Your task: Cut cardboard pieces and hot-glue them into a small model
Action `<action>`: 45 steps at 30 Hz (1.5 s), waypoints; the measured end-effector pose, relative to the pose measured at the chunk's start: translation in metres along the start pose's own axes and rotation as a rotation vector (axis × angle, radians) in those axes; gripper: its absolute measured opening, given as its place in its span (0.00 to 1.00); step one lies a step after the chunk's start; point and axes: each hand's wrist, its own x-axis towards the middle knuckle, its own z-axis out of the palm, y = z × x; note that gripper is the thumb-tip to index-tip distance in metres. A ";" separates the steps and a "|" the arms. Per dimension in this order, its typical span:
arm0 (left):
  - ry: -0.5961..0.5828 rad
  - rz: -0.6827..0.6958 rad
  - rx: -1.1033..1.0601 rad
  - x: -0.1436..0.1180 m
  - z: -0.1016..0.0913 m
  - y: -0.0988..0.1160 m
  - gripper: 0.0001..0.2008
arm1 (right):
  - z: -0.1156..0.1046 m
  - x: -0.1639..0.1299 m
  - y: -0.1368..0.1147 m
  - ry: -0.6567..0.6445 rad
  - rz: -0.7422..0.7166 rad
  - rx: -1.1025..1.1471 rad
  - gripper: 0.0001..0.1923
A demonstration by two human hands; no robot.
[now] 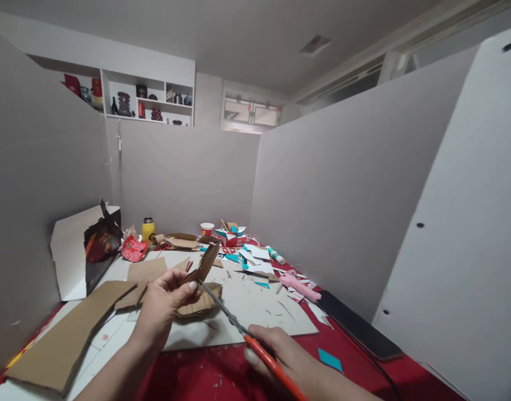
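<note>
Between the thumb and fingers of my left hand (167, 298) is a narrow, bent cardboard piece (205, 263), raised above the work board. My right hand (276, 353) is closed around the orange handles of a pair of scissors (233, 319). The blades point up and left, their tips touching or very near the lower edge of the held piece by my left thumb. Whether the blades are parted is too small to tell. Behind and below them, a cut corrugated cardboard piece (200, 303) lies on the white board (276, 322).
A long cardboard strip (67, 337) lies at left, near a torn dark box (102, 245). A yellow jar (148, 228), a paper cup (207, 229) and paper scraps (255, 257) stand or lie farther back. At right are a pink tool (300, 287) and a black slab (358, 326). Grey partitions (188, 172) enclose the red-covered table.
</note>
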 end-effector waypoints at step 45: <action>-0.138 0.010 0.048 0.001 -0.002 -0.012 0.18 | -0.004 -0.005 0.025 -0.037 -0.040 0.123 0.19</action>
